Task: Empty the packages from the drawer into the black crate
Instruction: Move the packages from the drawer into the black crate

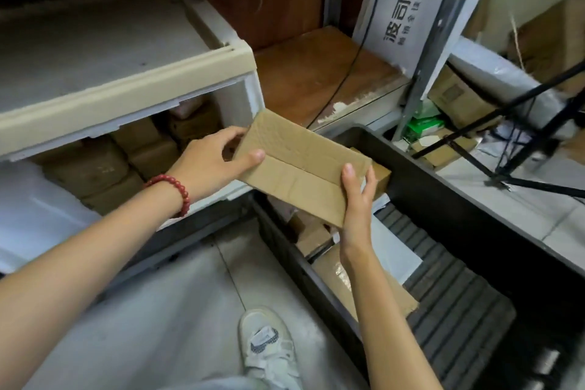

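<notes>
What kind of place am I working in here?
Likely a stockroom or parcel storage room: a plastic drawer packed with brown packages, a black crate holding more boxes, and a metal shelf upright with cartons behind it.

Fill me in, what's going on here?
A person is moving packages from a drawer to a crate. The left hand and right hand grip a flat cardboard box by its opposite ends, holding it above the near edge of the black crate. A few boxes lie in the crate. More brown packages sit in the open drawer.
</notes>
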Available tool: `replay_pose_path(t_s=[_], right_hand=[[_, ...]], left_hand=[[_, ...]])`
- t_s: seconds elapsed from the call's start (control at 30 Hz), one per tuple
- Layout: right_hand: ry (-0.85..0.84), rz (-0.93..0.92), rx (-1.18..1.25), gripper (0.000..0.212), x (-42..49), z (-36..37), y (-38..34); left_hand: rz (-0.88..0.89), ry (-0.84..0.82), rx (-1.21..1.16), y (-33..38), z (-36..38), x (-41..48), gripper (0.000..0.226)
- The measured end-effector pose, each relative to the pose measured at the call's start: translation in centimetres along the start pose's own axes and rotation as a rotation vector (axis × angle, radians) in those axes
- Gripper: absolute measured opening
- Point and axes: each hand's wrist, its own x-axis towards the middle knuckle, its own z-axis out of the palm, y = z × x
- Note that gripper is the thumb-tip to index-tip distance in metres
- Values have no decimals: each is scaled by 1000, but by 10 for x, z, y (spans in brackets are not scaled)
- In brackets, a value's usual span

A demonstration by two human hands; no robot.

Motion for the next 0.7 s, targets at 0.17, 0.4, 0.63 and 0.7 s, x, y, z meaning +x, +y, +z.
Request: replay_pose_path(t_s=[0.17,0.4,0.63,0.7], right_hand=[[284,123,317,53,13,-24,4],[348,223,147,40,36,-43,14],[387,283,52,46,57,-49,28],[413,280,105,55,67,-43,28]], left_hand=[[9,-23,-108,48,62,42,72],[30,-72,-175,73,143,76,78],[100,-230,-278,60,162,98,66],[124,-181,-223,54,170,101,55]])
